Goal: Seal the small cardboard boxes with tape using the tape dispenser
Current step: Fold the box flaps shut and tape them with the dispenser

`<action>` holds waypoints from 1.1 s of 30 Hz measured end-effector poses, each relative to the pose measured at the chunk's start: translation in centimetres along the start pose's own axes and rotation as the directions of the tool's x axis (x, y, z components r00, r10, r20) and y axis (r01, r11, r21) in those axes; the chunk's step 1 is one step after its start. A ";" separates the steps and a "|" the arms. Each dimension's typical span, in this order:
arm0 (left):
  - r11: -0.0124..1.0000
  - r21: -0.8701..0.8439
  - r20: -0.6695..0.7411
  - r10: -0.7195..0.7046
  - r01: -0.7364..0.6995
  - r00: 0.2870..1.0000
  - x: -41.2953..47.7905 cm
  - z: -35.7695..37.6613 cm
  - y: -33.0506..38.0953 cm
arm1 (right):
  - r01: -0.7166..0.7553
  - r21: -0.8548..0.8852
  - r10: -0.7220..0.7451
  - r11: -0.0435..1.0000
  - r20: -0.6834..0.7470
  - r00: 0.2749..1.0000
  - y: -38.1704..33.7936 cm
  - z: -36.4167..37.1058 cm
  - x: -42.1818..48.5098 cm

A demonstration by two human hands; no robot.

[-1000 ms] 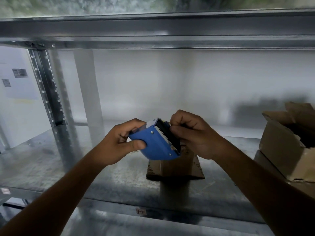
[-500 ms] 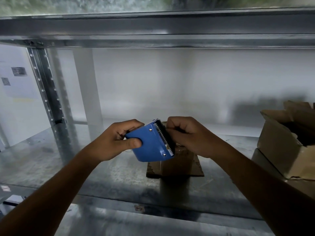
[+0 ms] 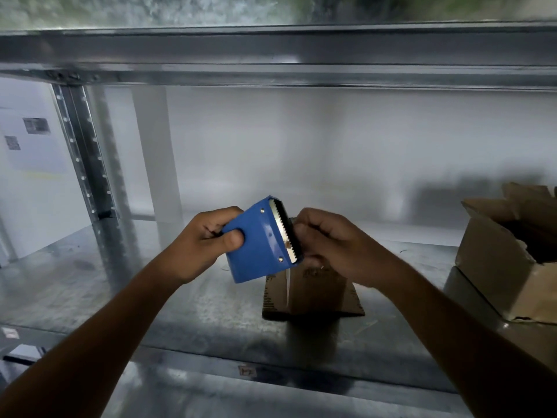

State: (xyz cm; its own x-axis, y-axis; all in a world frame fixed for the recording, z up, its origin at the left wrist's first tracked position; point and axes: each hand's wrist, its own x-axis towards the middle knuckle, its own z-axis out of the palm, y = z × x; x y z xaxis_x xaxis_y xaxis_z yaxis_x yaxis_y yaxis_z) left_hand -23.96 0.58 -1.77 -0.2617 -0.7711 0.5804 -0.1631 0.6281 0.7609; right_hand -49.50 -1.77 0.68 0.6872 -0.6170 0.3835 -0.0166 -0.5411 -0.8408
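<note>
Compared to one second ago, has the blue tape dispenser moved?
Yes. The tape dispenser shifted slightly left, judged against the small cardboard box.

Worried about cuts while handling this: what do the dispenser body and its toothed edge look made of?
The dispenser body looks smooth, blue, slightly glossy with small rivets: painted metal or plastic, unclear. The toothed edge is a bright, reflective strip, likely bare steel.

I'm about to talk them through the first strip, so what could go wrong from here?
1. The right hand is curled right against the serrated blade of the tape dispenser; a slip could nick a finger.
2. The thin strip of tape hanging below the blade looks loose and could fold on itself.
3. The left hand holds the dispenser, so the small cardboard box stands unheld and may shift when pressed.
</note>
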 end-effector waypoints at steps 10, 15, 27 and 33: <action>0.996 -0.040 0.027 0.074 -0.073 0.997 0.6 -0.7 1.5 | 0.028 0.180 -0.036 0.983 0.040 0.999 -2.3 -2.8 -0.2; 0.997 -0.018 0.030 0.075 -0.075 0.997 0.3 -0.4 1.5 | -0.014 0.074 0.005 0.997 0.114 0.993 -2.5 -2.4 -0.3; 0.999 0.014 0.130 0.040 -0.042 0.991 -0.4 -0.3 0.7 | -0.109 -0.211 0.168 0.971 0.288 0.943 -2.6 -1.6 -0.2; 0.997 0.020 0.045 0.078 -0.079 0.996 -0.4 0.1 0.4 | -0.066 -0.110 0.087 0.992 0.204 0.975 -1.2 -0.3 -0.4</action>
State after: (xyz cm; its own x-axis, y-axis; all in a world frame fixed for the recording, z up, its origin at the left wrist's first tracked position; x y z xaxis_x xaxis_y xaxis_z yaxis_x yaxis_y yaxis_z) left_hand -24.04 1.14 -1.77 -0.3164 -0.7143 0.6242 -0.1605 0.6889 0.7069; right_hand -50.02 -1.07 1.65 0.8168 -0.5323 0.2225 -0.1417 -0.5589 -0.8170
